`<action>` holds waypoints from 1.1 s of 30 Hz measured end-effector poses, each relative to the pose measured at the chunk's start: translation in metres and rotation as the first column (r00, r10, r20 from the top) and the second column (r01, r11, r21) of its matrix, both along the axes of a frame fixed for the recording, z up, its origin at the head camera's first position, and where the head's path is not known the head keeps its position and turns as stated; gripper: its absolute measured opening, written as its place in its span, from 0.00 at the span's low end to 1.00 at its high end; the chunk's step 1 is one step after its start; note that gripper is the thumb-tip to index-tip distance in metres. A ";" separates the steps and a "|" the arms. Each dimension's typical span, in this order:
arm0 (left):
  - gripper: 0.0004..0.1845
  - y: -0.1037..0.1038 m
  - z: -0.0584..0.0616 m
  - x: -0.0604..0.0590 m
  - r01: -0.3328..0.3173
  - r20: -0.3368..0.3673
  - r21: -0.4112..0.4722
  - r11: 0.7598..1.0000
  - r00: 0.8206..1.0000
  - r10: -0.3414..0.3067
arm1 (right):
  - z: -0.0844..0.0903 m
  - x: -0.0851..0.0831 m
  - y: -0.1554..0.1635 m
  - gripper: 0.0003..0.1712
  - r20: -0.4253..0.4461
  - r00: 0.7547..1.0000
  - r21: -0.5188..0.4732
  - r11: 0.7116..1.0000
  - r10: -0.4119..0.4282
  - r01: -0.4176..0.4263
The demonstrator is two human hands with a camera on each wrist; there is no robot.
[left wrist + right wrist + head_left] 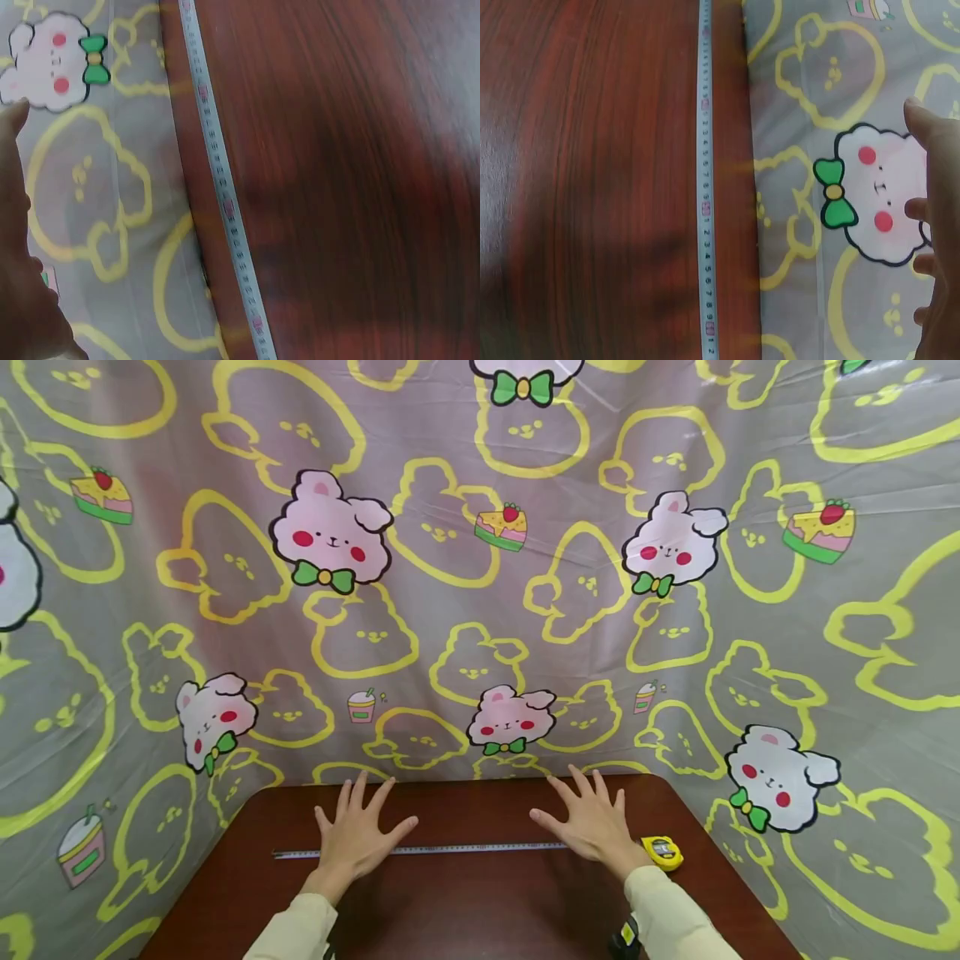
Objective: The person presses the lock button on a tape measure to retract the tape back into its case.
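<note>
A tape measure with a yellow case (662,853) lies on the dark red-brown table, its metal blade (480,847) drawn out to the left across the wood. Over the left part of the blade is my left hand (356,837), fingers spread and holding nothing. My right hand (592,820) is spread too, just left of the yellow case, and it hides the blade's right end in the head view. Both wrist views show the printed blade (227,202) running along the table, with the right hand (939,210) off at the side of its view.
The table (465,910) ends at the back against a grey curtain (450,602) printed with yellow outlines and white cartoon heads. The curtain also stands close on the left and right. A black strap-like object (625,938) shows by the right sleeve.
</note>
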State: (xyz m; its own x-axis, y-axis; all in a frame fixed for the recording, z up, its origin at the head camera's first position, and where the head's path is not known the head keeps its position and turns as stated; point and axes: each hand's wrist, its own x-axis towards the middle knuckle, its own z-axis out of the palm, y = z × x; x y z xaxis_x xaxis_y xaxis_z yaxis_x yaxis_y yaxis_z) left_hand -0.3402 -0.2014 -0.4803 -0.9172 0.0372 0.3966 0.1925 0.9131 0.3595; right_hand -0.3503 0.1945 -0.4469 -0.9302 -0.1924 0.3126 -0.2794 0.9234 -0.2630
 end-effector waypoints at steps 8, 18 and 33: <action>0.53 -0.037 -0.002 0.000 0.000 0.024 0.030 1.000 1.000 0.000 | 0.001 -0.002 0.021 0.49 -0.020 1.000 -0.058 0.998 -0.014 0.012; 0.61 -0.084 -0.014 0.004 -0.042 0.065 0.064 0.997 0.997 0.037 | -0.006 -0.006 0.045 0.43 -0.041 0.999 -0.112 0.993 0.021 -0.026; 0.64 -0.138 -0.038 0.007 -0.151 0.259 0.189 0.970 0.961 0.099 | -0.029 -0.007 0.092 0.40 -0.015 1.000 -0.254 0.967 0.013 -0.016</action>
State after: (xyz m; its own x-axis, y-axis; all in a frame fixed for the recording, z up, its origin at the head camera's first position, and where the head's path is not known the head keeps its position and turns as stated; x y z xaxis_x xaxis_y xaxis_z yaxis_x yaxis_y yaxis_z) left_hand -0.3331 -0.3394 -0.5180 -0.9792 -0.1423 0.1449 -0.0367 0.8256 0.5630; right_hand -0.3576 0.2864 -0.4758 -0.9235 -0.1189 0.3648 -0.2974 0.8226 -0.4846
